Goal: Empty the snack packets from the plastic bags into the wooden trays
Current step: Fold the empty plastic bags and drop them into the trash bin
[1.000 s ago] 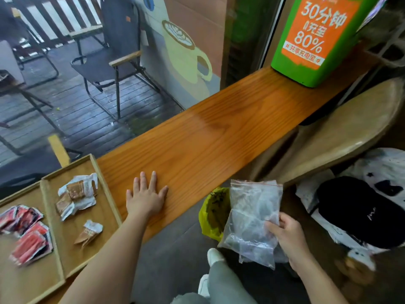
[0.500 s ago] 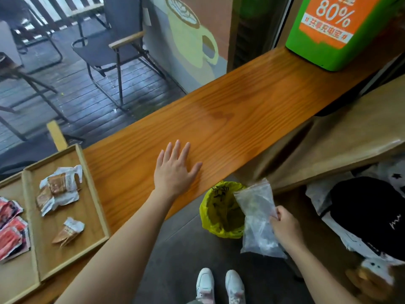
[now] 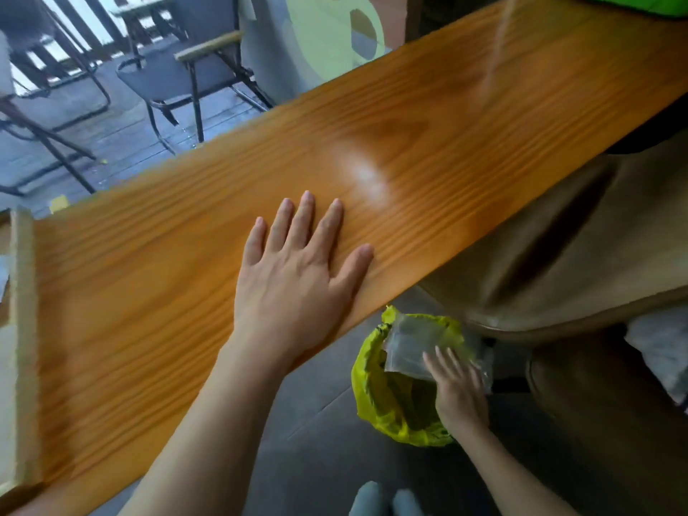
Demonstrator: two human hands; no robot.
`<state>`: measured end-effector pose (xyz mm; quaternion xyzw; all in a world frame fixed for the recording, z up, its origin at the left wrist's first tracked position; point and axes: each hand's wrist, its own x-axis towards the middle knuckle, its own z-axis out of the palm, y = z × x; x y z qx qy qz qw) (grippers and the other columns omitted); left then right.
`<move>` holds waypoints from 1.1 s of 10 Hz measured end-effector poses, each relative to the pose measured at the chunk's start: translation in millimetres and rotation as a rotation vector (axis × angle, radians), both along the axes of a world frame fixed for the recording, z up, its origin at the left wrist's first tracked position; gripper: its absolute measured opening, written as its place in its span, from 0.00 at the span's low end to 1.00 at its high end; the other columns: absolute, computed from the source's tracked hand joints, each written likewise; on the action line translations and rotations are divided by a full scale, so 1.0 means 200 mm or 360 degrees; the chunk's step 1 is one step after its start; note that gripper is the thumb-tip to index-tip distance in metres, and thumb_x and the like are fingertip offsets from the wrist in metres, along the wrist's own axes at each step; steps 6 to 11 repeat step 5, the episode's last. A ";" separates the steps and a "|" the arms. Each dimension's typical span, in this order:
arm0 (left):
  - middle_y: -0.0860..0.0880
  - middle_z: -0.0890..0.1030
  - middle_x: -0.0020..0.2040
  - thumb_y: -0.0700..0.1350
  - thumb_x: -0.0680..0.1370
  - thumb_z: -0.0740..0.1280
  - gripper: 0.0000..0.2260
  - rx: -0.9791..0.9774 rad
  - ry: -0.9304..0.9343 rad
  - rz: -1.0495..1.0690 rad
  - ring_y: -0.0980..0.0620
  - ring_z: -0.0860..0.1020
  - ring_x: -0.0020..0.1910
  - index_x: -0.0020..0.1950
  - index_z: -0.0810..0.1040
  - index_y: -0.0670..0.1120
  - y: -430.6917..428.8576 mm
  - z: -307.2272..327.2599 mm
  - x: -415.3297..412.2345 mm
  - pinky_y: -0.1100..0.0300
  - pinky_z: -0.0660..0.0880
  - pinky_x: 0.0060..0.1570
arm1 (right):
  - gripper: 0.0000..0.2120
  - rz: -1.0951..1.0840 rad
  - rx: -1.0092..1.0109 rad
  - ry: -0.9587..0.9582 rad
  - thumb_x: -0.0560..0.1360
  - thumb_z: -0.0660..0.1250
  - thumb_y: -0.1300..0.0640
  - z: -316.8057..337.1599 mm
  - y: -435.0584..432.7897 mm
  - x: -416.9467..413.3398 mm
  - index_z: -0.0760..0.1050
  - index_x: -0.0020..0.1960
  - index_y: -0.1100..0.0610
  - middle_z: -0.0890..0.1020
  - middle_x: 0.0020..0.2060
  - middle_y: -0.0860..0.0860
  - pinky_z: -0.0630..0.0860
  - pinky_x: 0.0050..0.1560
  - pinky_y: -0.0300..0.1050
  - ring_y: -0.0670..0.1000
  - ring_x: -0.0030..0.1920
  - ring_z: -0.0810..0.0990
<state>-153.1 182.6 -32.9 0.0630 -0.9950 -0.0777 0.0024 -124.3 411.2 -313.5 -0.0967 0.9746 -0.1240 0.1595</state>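
My left hand (image 3: 294, 277) lies flat, palm down and fingers spread, on the orange wooden counter (image 3: 428, 117). Below the counter's front edge my right hand (image 3: 459, 391) presses a clear, crumpled plastic bag (image 3: 409, 350) into the mouth of a bin lined with a yellow bag (image 3: 379, 400); the fingers lie over the bag. Only the right rim of a wooden tray (image 3: 22, 329) shows at the far left edge; its contents are out of frame. The picture is blurred by motion.
A tan wooden seat (image 3: 580, 262) sits to the right under the counter, close to the bin. A green box corner (image 3: 647, 3) stands at the counter's far end. Behind the glass is a folding chair (image 3: 186, 76). My white shoes (image 3: 387, 499) are on the grey floor.
My right hand has carried the clear plastic bag down and left into the yellow-lined bin. The view has swung right, so the trays have slid almost out of frame. My left hand stays flat on the counter.
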 end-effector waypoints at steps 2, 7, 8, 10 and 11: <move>0.53 0.47 0.77 0.67 0.74 0.41 0.28 -0.0002 0.0030 -0.0005 0.54 0.45 0.75 0.73 0.45 0.61 0.00 -0.02 0.00 0.53 0.42 0.72 | 0.24 0.0169 0.0441 -0.0676 0.79 0.48 0.59 -0.63 -0.03 0.04 0.50 0.74 0.48 0.55 0.76 0.51 0.43 0.74 0.57 0.53 0.76 0.47; 0.51 0.51 0.77 0.65 0.76 0.45 0.26 0.0114 0.0040 -0.0020 0.52 0.47 0.75 0.73 0.50 0.60 0.01 0.02 0.01 0.51 0.43 0.72 | 0.21 0.0133 0.0175 -0.1290 0.76 0.60 0.53 -0.43 -0.05 -0.03 0.66 0.68 0.58 0.68 0.69 0.59 0.67 0.66 0.49 0.59 0.66 0.69; 0.51 0.51 0.77 0.65 0.76 0.45 0.26 0.0114 0.0040 -0.0020 0.52 0.47 0.75 0.73 0.50 0.60 0.01 0.02 0.01 0.51 0.43 0.72 | 0.21 0.0133 0.0175 -0.1290 0.76 0.60 0.53 -0.43 -0.05 -0.03 0.66 0.68 0.58 0.68 0.69 0.59 0.67 0.66 0.49 0.59 0.66 0.69; 0.51 0.51 0.77 0.65 0.76 0.45 0.26 0.0114 0.0040 -0.0020 0.52 0.47 0.75 0.73 0.50 0.60 0.01 0.02 0.01 0.51 0.43 0.72 | 0.21 0.0133 0.0175 -0.1290 0.76 0.60 0.53 -0.43 -0.05 -0.03 0.66 0.68 0.58 0.68 0.69 0.59 0.67 0.66 0.49 0.59 0.66 0.69; 0.51 0.51 0.77 0.65 0.76 0.45 0.26 0.0114 0.0040 -0.0020 0.52 0.47 0.75 0.73 0.50 0.60 0.01 0.02 0.01 0.51 0.43 0.72 | 0.21 0.0133 0.0175 -0.1290 0.76 0.60 0.53 -0.43 -0.05 -0.03 0.66 0.68 0.58 0.68 0.69 0.59 0.67 0.66 0.49 0.59 0.66 0.69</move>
